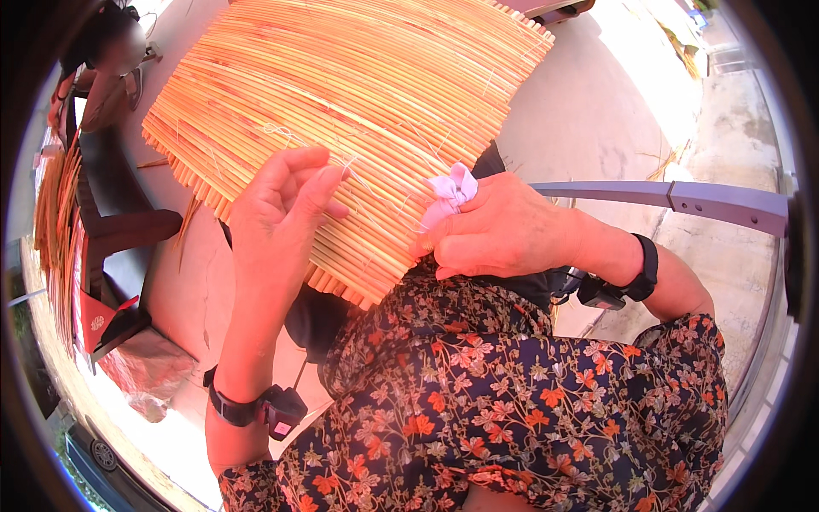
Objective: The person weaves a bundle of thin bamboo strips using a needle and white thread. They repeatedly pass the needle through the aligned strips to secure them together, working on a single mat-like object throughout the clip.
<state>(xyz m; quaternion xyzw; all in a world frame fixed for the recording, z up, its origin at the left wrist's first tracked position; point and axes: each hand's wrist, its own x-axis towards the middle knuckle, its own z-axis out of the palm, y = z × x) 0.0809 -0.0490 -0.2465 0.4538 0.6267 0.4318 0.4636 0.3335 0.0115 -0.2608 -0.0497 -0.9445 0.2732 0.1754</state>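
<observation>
A mat of straight, thin straw-coloured stalks (pixel 341 77) lies slanted in front of me, over my lap. White thread (pixel 375 189) runs in loose loops across its near part. My left hand (pixel 281 200) is above the mat's left near side, its fingers curled and the thumb close to the index finger, beside the thread; the thread seems to run from these fingertips. My right hand (pixel 503 226) is closed at the mat's near right edge, thumb and fingers pinching the stalk ends. A pale lilac cloth strip (pixel 452 189) is knotted around one of its fingers.
A dark bench (pixel 128 230) stands at the left, with a bundle of loose stalks (pixel 60 205) beside it. A grey metal bar (pixel 674 196) reaches in from the right. Another person (pixel 107 51) is at the far left. A dark car (pixel 102 452) shows lower left.
</observation>
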